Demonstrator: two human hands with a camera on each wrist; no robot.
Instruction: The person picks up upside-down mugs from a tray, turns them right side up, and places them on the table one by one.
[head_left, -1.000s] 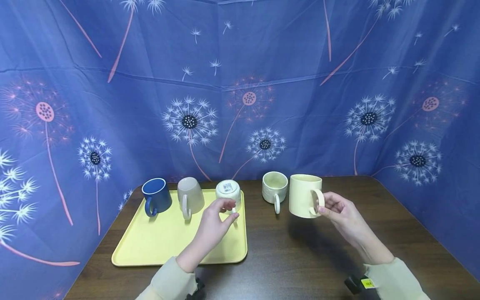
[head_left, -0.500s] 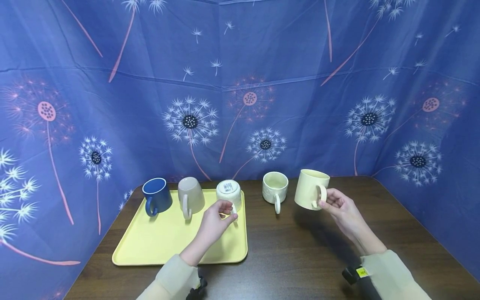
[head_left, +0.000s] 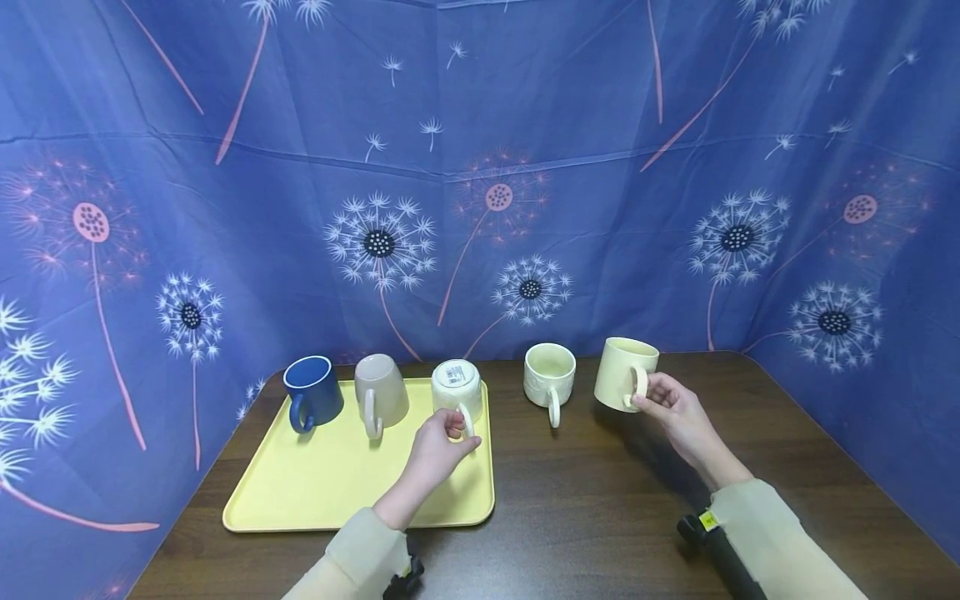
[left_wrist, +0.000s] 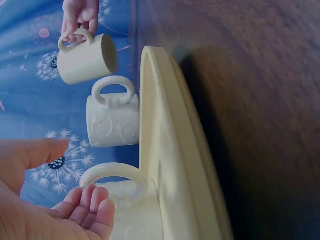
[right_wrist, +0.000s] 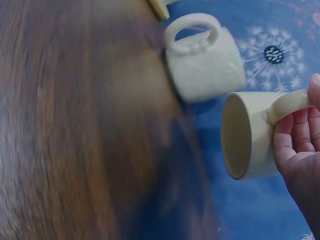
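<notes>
My right hand (head_left: 678, 412) pinches the handle of a pale yellow mug (head_left: 622, 375) over the right part of the table. In the right wrist view that mug's mouth (right_wrist: 236, 136) faces down toward the table. My left hand (head_left: 435, 450) is beside the handle of a white mug (head_left: 456, 392), which stands upside down at the tray's right end. In the left wrist view, the fingertips (left_wrist: 102, 207) are right at this handle while the thumb stays apart. Between the hands, another white embossed mug (head_left: 550, 385) stands upright on the table, handle toward me.
On the yellow tray (head_left: 322, 492) a grey mug (head_left: 381, 392) stands upside down. At the tray's back left corner is a blue mug (head_left: 313, 392), mouth up. A blue dandelion-print cloth (head_left: 600, 225) hangs behind the dark wooden table (head_left: 570, 517).
The yellow mug has moved right and back in my right hand, and is a little lower than half a second ago. My left hand has moved slightly to the right, closer to the white mug's handle.
</notes>
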